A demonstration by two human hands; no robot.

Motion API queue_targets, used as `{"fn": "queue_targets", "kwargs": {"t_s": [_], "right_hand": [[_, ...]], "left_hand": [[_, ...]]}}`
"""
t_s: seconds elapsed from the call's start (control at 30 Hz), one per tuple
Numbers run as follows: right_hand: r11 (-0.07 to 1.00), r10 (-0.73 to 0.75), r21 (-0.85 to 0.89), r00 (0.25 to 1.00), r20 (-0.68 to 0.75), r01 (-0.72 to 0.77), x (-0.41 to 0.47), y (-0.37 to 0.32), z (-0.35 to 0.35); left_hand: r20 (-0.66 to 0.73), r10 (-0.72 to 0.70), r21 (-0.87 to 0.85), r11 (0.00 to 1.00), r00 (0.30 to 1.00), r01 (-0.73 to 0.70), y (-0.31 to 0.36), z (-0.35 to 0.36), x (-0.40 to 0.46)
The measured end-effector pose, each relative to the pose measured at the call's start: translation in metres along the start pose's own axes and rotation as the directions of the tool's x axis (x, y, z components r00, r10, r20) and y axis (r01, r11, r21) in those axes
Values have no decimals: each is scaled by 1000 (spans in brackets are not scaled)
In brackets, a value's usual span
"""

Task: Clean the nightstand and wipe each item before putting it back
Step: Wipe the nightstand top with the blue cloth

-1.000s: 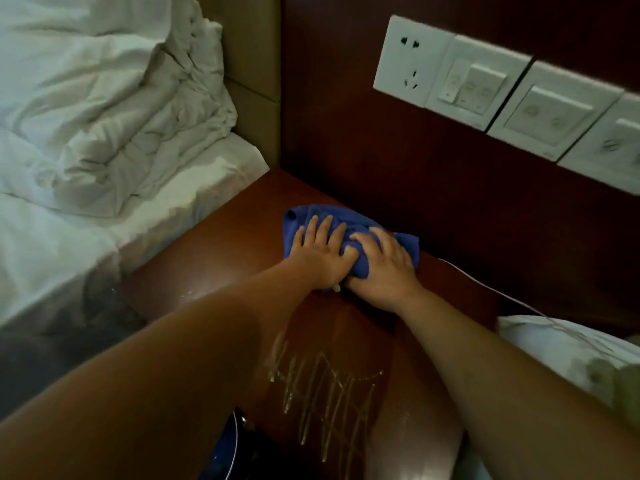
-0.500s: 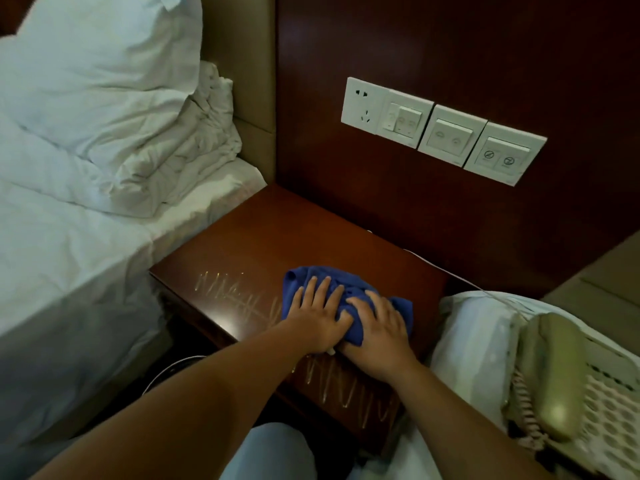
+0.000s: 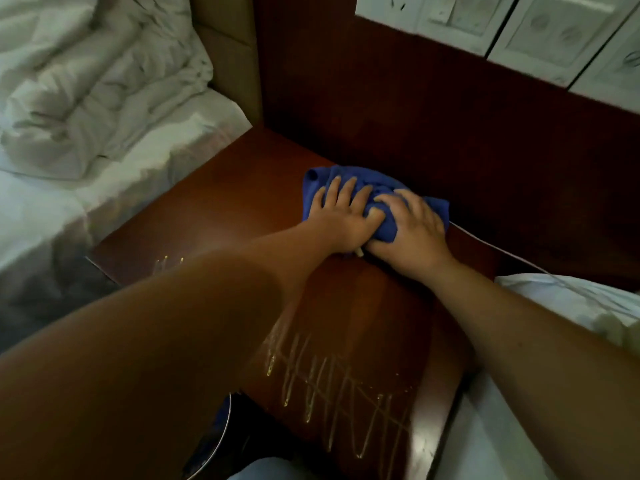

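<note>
Both your left hand (image 3: 341,214) and right hand (image 3: 410,225), fingers flat, have pushed the cloth (image 3: 382,188) from the nightstand's (image 3: 214,202) near edge to its far side, so wiping continues.

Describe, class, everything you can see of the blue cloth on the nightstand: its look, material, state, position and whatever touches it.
The blue cloth is a deep blue, soft-looking fabric, bunched and creased rather than folded flat. It lies on the dark reddish wooden nightstand, toward the top's far edge, close to the wood wall panel. The left hand presses on it with straight, spread fingers; the right hand lies flat across its right part. Cloth shows beyond the fingertips, between the hands and past the right hand. Most of its middle is hidden under the hands.
</note>
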State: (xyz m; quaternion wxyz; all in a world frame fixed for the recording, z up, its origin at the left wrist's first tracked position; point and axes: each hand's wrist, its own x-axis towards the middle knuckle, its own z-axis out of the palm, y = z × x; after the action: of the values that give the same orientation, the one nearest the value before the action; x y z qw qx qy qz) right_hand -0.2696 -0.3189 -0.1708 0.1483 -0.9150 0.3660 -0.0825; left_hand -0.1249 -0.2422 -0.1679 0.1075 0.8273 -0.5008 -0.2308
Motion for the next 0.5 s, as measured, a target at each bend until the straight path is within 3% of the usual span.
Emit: {"fn": "queue_targets", "kwargs": {"t_s": [0.23,0.37,0.43,0.5], "right_hand": [[999,35,13,999,-4,-34,14,-2,-3],[997,79,-9,997,24,-79,-34,-9,-6],[997,80,-17,996,36,-79,-73,-9,-10],[996,77,-41,996,44,-75,-109,-7,-11]], "left_hand": [[7,-13,-22,1000,1000,13,5,-10,15],[-1,97,118,988,995,-96,3,11,-27],[-44,127,116,986,991,-121,10,25,-60],[11,104,103,989,995,-104,22,35,-91]]}}
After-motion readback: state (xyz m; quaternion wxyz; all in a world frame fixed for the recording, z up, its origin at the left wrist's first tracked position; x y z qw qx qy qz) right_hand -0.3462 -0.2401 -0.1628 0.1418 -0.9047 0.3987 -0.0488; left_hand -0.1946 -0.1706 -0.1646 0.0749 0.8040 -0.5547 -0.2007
